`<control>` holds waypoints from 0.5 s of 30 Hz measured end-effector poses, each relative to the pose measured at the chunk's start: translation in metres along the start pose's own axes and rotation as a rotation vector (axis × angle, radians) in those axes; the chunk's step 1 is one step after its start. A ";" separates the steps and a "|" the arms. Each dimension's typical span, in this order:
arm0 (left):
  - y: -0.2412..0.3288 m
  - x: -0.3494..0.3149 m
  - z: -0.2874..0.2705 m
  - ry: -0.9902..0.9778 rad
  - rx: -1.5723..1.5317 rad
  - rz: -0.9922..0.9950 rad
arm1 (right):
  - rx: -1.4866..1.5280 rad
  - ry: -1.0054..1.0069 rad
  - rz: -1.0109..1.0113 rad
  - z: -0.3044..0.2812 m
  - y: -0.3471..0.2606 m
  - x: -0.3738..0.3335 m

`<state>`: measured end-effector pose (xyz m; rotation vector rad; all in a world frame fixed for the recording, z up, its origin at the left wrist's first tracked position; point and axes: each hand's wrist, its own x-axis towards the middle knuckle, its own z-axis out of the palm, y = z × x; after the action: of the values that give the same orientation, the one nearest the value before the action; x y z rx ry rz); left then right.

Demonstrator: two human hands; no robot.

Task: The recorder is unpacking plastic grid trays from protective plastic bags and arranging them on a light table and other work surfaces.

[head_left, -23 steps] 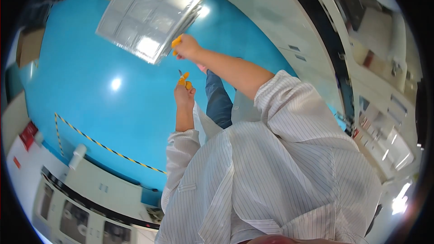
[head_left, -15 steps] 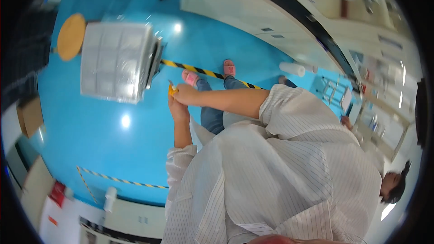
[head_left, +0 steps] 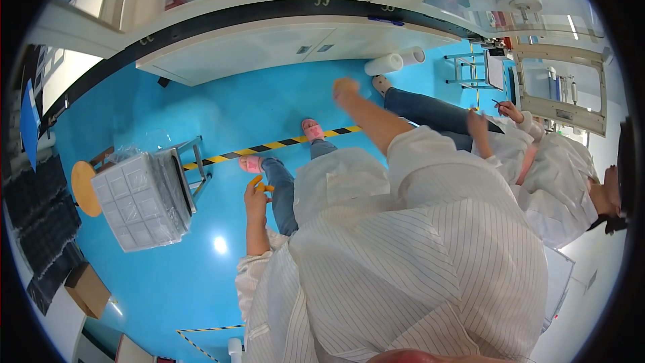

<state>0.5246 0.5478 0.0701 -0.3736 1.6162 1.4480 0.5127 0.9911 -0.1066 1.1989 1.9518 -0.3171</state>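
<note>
My left hand [head_left: 255,203] is held low in front of me on the left. Its thumb and index finger stand apart, both orange at the tips, which look like finger cots [head_left: 265,188]. Between these two fingers I make out no object. Farther forward and to the right, my right hand [head_left: 346,89] is stretched out toward the long white cabinet [head_left: 269,47]. Motion blurs it; the fingers look curled, and whether they hold anything does not show.
Stacked clear-wrapped white trays [head_left: 138,202] stand on a metal-framed stand at left, beside a round wooden stool [head_left: 85,188]. White rolls [head_left: 384,64] lie by the cabinet. A co-worker [head_left: 544,175] sits close on my right. Striped tape [head_left: 282,142] crosses the blue floor.
My hands were together at the left; now the right has moved away, forward and right. The view has turned, bringing the cabinet ahead and the co-worker further into sight.
</note>
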 end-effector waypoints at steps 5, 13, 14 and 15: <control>-0.082 -0.028 -0.008 0.346 0.043 -0.192 | -0.040 0.503 -0.213 -0.158 0.065 -0.024; -0.171 -0.084 0.025 0.544 0.341 -0.304 | 0.246 1.009 -0.500 -0.237 0.205 0.117; -0.190 -0.087 0.029 0.577 0.518 -0.246 | -0.123 1.357 -0.930 -0.248 0.206 0.139; -0.207 -0.097 0.034 0.619 0.716 -0.222 | -0.447 1.092 -0.734 -0.239 0.202 0.145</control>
<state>0.7428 0.4910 0.0175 -0.5836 2.3625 0.5251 0.5285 1.3255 -0.0222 0.2660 3.1340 0.5274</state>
